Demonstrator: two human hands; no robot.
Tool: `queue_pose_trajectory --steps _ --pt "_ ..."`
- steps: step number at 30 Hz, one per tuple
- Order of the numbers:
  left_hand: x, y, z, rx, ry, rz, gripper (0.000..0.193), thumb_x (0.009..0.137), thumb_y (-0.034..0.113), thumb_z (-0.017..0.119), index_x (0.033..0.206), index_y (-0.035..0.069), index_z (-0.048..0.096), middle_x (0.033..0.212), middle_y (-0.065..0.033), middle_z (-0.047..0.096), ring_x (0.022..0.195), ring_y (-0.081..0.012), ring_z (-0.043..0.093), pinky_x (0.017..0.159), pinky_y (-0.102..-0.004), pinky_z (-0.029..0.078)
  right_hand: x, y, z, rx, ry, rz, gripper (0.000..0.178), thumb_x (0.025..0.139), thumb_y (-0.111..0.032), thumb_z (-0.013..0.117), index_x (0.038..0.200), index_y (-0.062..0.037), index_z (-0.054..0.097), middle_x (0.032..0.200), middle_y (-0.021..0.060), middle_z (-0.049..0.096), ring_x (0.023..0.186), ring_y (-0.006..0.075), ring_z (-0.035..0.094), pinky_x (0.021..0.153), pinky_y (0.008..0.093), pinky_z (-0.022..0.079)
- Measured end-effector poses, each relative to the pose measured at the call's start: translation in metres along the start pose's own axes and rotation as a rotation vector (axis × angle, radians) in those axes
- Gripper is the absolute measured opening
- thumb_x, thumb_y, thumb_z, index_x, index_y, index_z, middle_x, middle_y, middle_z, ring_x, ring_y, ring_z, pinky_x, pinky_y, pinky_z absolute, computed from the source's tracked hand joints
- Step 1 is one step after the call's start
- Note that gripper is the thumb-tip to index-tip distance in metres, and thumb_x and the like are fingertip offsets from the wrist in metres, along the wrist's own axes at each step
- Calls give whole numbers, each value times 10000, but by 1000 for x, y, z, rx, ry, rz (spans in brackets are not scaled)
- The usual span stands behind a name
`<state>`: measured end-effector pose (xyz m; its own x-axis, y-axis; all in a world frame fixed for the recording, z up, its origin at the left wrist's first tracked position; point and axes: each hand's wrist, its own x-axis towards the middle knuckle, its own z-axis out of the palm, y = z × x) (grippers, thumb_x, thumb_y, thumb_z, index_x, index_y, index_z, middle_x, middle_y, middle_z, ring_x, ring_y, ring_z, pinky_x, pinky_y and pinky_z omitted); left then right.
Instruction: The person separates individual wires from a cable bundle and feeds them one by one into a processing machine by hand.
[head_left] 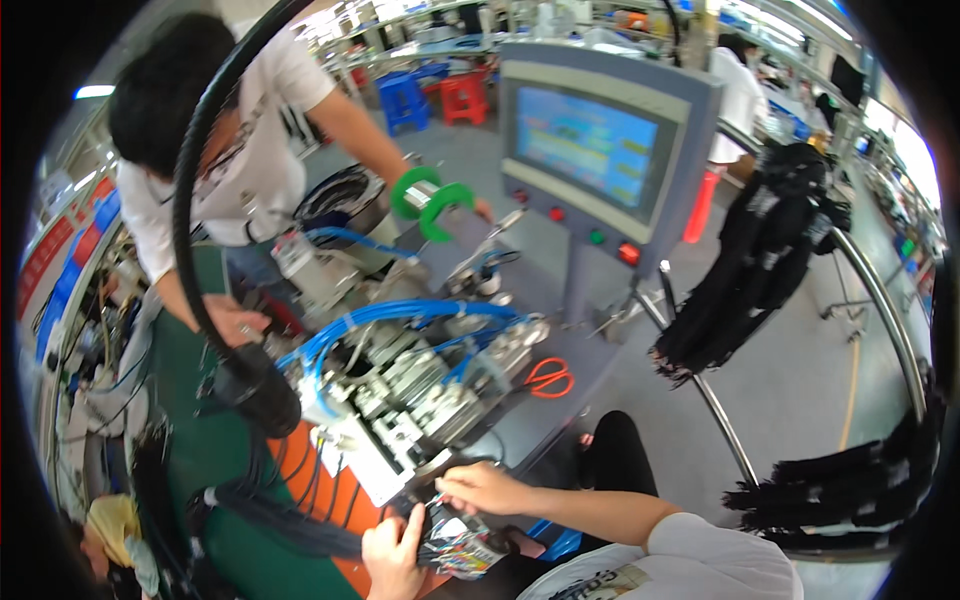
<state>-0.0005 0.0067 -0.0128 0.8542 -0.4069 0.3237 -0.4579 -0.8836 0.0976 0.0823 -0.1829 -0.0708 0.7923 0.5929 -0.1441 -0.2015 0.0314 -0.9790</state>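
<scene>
My left hand (393, 558) is closed at the near edge of a small machine, its index finger and thumb pinching what looks like a thin black cable. Close beside it, my right hand (485, 488) pinches something small at the machine's front; the fingers hide most of it. Just below and between my hands lies a bundle of stripped cable ends (462, 548) with thin coloured wires. Black cables (290, 522) run in from the left across the orange mat (345, 490). The metal machine (420, 400), with blue air tubes (400, 315), stands directly ahead of my hands.
A co-worker (215, 150) leans over the machine's far side, one hand near a green-flanged spool (432, 203). Orange-handled scissors (550, 378) lie on the right. A control screen (590, 145) rises behind. Black cable bundles (750, 265) hang on a metal rack. A black flexible arm (185, 190) arches at left.
</scene>
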Motion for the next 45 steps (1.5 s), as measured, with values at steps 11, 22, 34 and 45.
queue_pose_trajectory --steps 11,22,34,45 --pt "14 13 -13 31 -137 -11 604 594 98 694 1192 118 611 792 -65 455 726 -237 486 637 -352 339 7 16 -2 -358 196 -312 316 892 -299 583 743 -22 601 532 76 555 460 158 524 455 324 372" --pt "11 5 -2 0 -66 18 520 675 113 628 1194 128 611 790 -34 467 692 -180 497 610 -319 350 -1 10 -2 -188 137 -160 267 909 -186 590 717 -1 571 540 16 542 478 50 497 436 241 387" --pt "15 8 -7 -26 -105 -4 519 673 88 616 1190 140 610 781 -37 463 686 -189 491 605 -322 345 -1 3 -3 -172 145 -162 306 902 -209 592 674 -7 568 507 36 530 446 72 494 433 270 374" --pt "10 4 -1 -19 -82 6 559 659 116 648 1214 166 601 774 -34 450 660 -191 466 598 -325 346 -1 1 -5 -155 104 -113 299 907 -216 587 699 -2 587 504 37 540 445 74 500 433 267 378"
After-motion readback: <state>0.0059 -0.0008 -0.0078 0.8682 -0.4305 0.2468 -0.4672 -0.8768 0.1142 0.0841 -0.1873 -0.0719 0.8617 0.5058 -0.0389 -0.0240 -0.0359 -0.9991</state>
